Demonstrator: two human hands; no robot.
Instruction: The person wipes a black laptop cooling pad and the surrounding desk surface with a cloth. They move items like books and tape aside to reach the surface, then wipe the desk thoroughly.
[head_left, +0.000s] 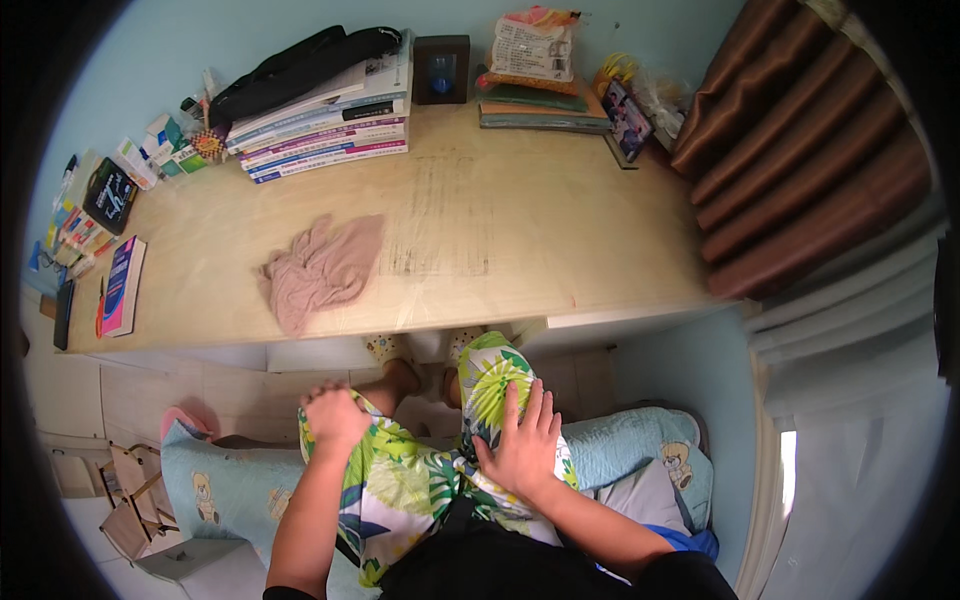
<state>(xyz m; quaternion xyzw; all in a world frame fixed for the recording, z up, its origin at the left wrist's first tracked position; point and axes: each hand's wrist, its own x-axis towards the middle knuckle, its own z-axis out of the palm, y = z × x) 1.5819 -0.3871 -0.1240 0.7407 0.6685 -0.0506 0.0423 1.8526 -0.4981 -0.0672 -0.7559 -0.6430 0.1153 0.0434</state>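
Note:
My left hand (337, 414) rests on my left knee, over the green and white patterned shorts (401, 499). Its fingers bend down over the far side, so their tips are hidden. Flat on my right thigh lies my right hand (523, 444), empty, with its fingers spread. In front of me is a light wooden desk (570, 225). A crumpled pinkish-brown cloth (326, 266) lies left of centre on it, touched by neither hand. Dark smudged marks (442, 225) run over the desktop to the right of the cloth.
Along the wall stand stacked books (322, 146), an hourglass in a dark frame (441, 71), a printed plastic bag (529, 56) and a photo frame (628, 124). A book (124, 289) and orange scissors (100, 311) lie at left. Brown curtains (795, 150) hang at right.

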